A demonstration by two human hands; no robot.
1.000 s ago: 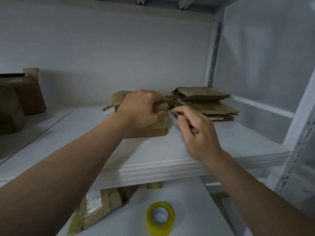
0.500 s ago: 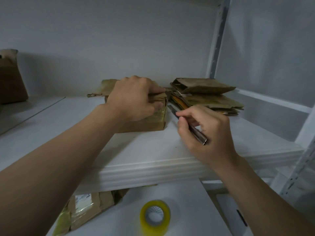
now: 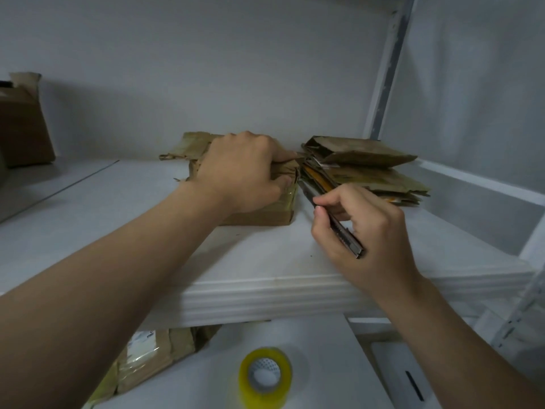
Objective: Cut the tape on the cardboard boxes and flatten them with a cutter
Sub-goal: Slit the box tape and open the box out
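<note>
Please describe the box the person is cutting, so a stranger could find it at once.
Look at the white upper shelf, near the back wall. Left of the flattened cardboard stack sits the box: taped, not flattened, and gripped by the left hand.

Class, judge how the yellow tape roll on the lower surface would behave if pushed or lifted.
The tape roll lies flat, hole upward, so a push would probably slide it, not roll it. Its hollow core suggests it is fairly light. On edge, it would likely roll.
</note>
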